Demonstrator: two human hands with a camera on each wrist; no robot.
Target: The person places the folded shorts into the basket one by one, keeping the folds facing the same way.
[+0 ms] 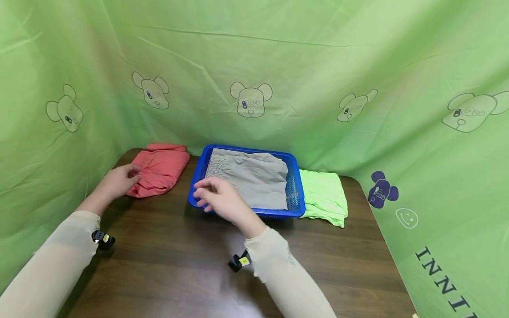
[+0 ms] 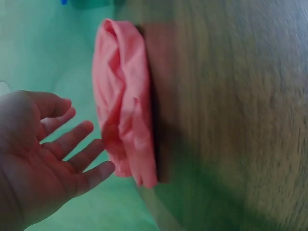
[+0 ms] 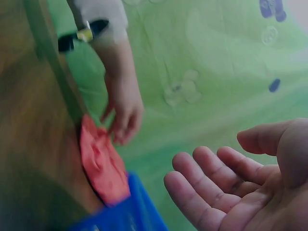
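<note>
A folded coral-red garment [image 1: 161,170] lies at the table's back left. My left hand [image 1: 119,180] hovers at its near left edge, fingers loosely bent and holding nothing; the left wrist view shows a gap between the fingertips and the cloth [image 2: 122,101]. In the middle stands a blue plastic basket [image 1: 296,185] with a folded grey garment [image 1: 254,179] that has a gathered waistband. Over the basket's front left corner is my right hand [image 1: 220,198], its fingers relaxed around nothing. The right wrist view shows this hand [image 3: 240,183] with its palm bare.
A folded bright green garment [image 1: 324,196] lies against the basket's right side. Green printed cloth [image 1: 302,70] hangs behind and on both sides of the brown wooden table [image 1: 179,274]. Each wrist wears a small black camera on a strap.
</note>
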